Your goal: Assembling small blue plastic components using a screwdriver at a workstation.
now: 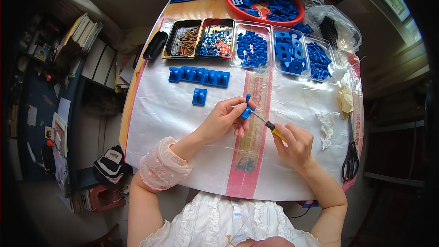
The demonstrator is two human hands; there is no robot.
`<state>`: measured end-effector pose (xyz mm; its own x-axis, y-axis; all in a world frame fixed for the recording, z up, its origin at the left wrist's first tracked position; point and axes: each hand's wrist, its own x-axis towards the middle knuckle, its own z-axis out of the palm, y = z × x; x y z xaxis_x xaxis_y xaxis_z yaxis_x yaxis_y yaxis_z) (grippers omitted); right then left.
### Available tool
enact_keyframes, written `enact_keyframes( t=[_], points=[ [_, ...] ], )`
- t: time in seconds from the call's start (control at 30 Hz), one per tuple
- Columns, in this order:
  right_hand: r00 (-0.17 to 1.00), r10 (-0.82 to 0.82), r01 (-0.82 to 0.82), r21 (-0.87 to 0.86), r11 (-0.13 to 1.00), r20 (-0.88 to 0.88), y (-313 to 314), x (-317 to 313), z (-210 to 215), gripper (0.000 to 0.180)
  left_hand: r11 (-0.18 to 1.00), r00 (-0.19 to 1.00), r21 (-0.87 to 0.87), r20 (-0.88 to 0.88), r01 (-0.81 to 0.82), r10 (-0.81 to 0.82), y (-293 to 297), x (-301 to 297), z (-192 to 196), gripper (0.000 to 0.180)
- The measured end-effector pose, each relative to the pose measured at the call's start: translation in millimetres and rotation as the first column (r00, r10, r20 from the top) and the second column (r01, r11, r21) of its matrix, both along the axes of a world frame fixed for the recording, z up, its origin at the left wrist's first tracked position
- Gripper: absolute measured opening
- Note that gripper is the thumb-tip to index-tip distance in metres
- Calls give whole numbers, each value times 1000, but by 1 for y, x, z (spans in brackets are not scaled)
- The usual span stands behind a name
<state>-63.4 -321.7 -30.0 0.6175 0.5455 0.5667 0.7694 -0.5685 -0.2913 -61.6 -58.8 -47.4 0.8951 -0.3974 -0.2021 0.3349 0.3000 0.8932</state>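
My left hand (227,115) is closed on a small blue plastic part (247,111) with an upright blue lever, held above the covered table. In my right hand (295,144) is a screwdriver (274,128) with a black and yellow handle, its metal shaft angled up and left so the tip meets the blue part. Whether a screw sits under the tip is too small to tell. Beyond my left hand a row of several blue assembled pieces (198,77) stands on the sheet, and a single blue piece (199,96) sits nearer.
Black trays hold screws (187,41) and small nuts (216,41); clear boxes hold blue parts (251,48). A red basin (298,17) of blue pieces stands behind them. Black scissors (350,160) and crumpled tissue (326,128) lie at the right. A black case (155,45) is at the left.
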Motion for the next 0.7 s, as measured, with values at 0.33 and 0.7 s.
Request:
enact_keyframes(
  t=[0.33,0.7],
  points=[
    [821,102,117,340,933,-562,3,-2,-10,20,996,997,92,76,12,-19,-3,-2,-1,30],
    [890,60,64,255,965,-452,4,-3,-3,21,998,996,55,84,21,-25,-2,-3,-2,32]
  ],
)
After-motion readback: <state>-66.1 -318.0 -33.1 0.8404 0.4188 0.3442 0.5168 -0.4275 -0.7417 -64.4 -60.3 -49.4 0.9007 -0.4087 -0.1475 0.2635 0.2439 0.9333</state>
